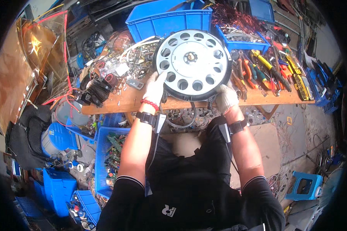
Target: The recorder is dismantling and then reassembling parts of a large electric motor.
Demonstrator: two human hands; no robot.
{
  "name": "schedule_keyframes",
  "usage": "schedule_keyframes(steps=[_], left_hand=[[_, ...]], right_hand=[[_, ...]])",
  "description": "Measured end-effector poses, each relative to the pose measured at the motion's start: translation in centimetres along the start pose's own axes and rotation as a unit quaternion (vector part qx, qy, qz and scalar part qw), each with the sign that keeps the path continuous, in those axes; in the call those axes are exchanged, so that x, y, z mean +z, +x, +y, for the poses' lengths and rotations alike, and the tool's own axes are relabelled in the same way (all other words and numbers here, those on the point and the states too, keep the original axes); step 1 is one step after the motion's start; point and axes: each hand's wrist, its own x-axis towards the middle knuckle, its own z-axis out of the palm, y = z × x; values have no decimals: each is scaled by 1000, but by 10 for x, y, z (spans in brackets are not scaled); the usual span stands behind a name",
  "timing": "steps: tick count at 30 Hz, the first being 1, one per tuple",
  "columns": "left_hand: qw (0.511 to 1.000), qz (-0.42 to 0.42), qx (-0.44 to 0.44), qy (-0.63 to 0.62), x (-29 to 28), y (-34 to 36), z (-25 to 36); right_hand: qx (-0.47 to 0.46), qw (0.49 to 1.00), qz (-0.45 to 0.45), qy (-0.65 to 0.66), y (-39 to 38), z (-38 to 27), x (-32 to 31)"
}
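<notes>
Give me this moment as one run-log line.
item: silver perforated disc, over wooden table | left hand: holding lower-left edge | right hand: holding lower-right edge | nearby: orange-handled pliers

The underside of the round metal part point(202, 68) cannot be seen, and the fingers of the right hand point(226, 99) are partly hidden at its rim. Many small pieces point(140, 61) are too tiny to name. The left edge cuts off the brown sheets point(12, 73).
</notes>
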Motion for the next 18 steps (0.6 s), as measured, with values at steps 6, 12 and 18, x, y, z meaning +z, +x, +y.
schedule_keyframes(steps=[6, 12, 18], left_hand=[[993, 75, 9, -96, 19, 10, -22], [984, 111, 31, -135, 15, 2, -31], [990, 124, 64, 10, 1, 19, -59]], right_hand=[[-71, 981, -2, -183, 1, 0, -16], [-151, 798, 161, -560, -34, -29, -19], [-225, 725, 280, -587, -45, -72, -87]])
